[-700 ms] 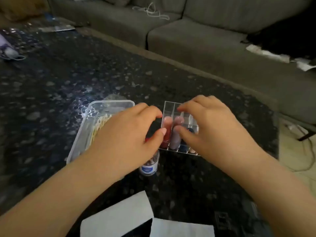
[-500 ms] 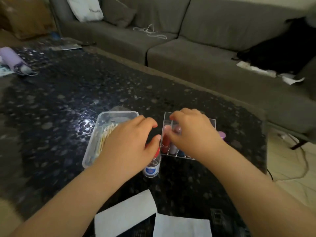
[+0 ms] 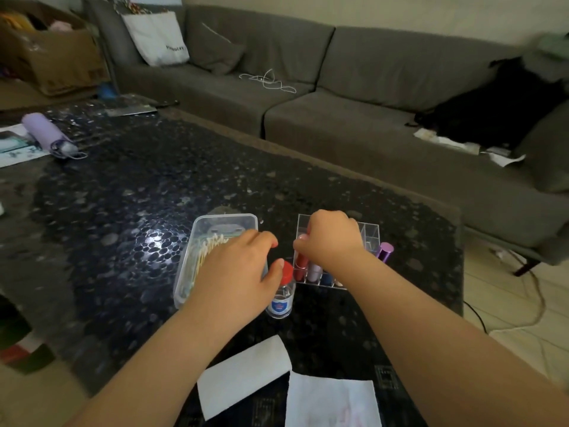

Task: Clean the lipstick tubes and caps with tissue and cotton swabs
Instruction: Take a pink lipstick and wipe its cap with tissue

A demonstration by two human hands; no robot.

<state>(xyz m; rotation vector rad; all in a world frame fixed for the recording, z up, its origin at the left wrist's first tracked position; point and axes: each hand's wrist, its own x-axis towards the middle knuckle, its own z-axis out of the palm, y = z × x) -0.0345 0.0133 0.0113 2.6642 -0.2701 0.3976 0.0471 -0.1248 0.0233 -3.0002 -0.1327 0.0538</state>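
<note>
Dark pebbled table (image 3: 123, 192): upright lipstick tubes (image 3: 303, 265) stand directly under the right hand (image 3: 331, 238), fingers curled, grip hidden; left hand (image 3: 237, 272) hovers loose beside them

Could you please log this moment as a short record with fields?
surface: dark pebble-pattern table
left hand: over the cotton swab box, fingers curled, holding nothing visible
right hand: curled at the clear organizer, over the lipstick tubes; grasp hidden
near edge: two tissues
between the hands: red-capped bottle
</note>
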